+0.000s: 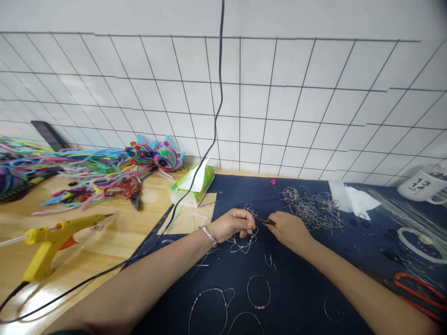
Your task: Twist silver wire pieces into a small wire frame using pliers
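Beaded wire piece (242, 246), one, bent into loops with pink beads, located in the left hand (233, 224) over the middle of a dark blue cloth (296, 288). Surroundings, in descending size: white wall (256, 107) with dark grid lines, behind the work surface; pale wooden table (115, 237), showing at left, the cloth covering its middle and right; coloured strips (80, 163), a heaped bundle, far left; black cord (220, 83), hanging before the wall and running down to the left; straight wires (401, 214), a loose sheaf, far right; yellow glue gun (52, 244), on the wood, nozzle toward the cloth; wire tangle (310, 209), silver, beyond the right hand (291, 230); orange-handled scissors (419, 293), right edge; tissue pack (193, 186), green and white, one tissue standing up. Hands, two: left, thumb and fingers pinched on the beaded piece, silver bracelet (208, 236) at the wrist; right, fist closed around the handles of the pliers. White mug (424, 186), right rear. Pliers (261, 220), tip pointing left at the left fingertips; whether the jaws bite wire cannot be told. Wire ring (260, 307), pink-beaded, flat on the cloth. Pink button (273, 182), near the wall.
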### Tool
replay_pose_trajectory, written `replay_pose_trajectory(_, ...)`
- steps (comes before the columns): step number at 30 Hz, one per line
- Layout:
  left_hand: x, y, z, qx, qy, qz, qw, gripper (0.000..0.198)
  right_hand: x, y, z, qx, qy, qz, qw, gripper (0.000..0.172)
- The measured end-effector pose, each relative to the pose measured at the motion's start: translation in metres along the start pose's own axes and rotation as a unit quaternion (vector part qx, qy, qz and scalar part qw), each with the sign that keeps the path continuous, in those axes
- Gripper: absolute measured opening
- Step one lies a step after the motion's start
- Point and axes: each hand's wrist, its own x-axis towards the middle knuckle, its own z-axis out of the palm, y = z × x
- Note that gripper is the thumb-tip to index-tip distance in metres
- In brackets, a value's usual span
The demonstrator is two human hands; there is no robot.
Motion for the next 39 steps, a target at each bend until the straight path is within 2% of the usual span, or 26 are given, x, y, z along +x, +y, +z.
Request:
replay_pose_trajectory(7, 0.003, -0.002, 0.003, 0.030, 0.034, 0.029, 0.999, 0.024, 0.003, 0.002, 0.006, -0.005, -0.020, 0.039, 0.999, 0.034)
replay_pose_trajectory(12, 0.006, -0.006, 0.005, 0.045, 0.105, 0.050, 0.992, 0.024, 0.009, 0.014, 0.011, 0.052, -0.010, 0.109, 0.993, 0.040)
replay_pose_trajectory(16, 0.008, -0.007, 0.006, 0.040, 0.151, 0.077, 0.985, 0.022, 0.011, 0.021, 0.018, 0.099, 0.015, 0.131, 0.986, 0.041)
replay_pose_trajectory(22, 0.010, -0.008, 0.007, 0.023, 0.185, 0.094, 0.978, 0.023, 0.009, 0.020, 0.024, 0.111, 0.046, 0.121, 0.985, 0.039)
replay_pose_trajectory(31, 0.011, -0.014, 0.008, 0.034, 0.219, 0.123, 0.967, 0.020, 0.004, 0.018, 0.027, 0.071, 0.075, 0.092, 0.990, 0.036)
replay_pose_trajectory(39, 0.009, -0.017, 0.007, 0.042, 0.228, 0.143, 0.962, 0.018, 0.002, 0.019, 0.034, 0.044, 0.104, 0.073, 0.991, 0.032)
